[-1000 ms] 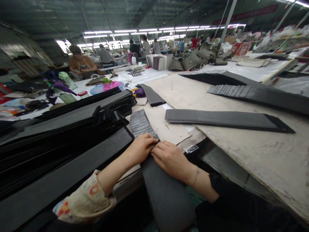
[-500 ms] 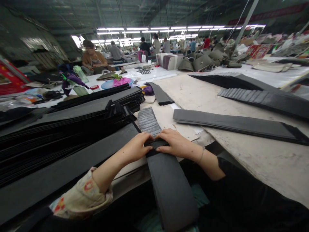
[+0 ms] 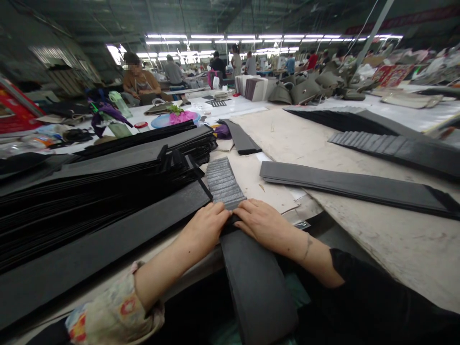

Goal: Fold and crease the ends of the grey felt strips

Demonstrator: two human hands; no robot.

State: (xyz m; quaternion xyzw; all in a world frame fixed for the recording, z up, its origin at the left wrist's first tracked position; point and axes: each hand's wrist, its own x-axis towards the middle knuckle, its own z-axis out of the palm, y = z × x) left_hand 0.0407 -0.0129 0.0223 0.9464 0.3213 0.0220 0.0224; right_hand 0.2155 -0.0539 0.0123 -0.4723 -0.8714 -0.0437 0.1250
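A stack of dark grey strips (image 3: 257, 282) runs from the table edge down towards my lap. Its far end (image 3: 224, 179) is fanned into ridged, stepped layers on the table. My left hand (image 3: 208, 223) grips the strips from the left at the black fold, its fingers curled and its thumb hidden. From the other side my right hand (image 3: 264, 223) pinches the same fold, with the thumb on the near side and the fingers bent over the top. The fingertips of both hands almost meet there. What lies under them is hidden.
Tall piles of black-edged strips (image 3: 108, 191) fill the left side. On the pale board (image 3: 366, 230) to the right lie a flat strip stack (image 3: 352, 187) and a fanned stack (image 3: 395, 148). A co-worker (image 3: 138, 81) sits across the table; others are farther back.
My left fingers have curled in closer, and its thumb has gone out of sight. Both wrists sit a little lower. The strips remain in nearly the same place.
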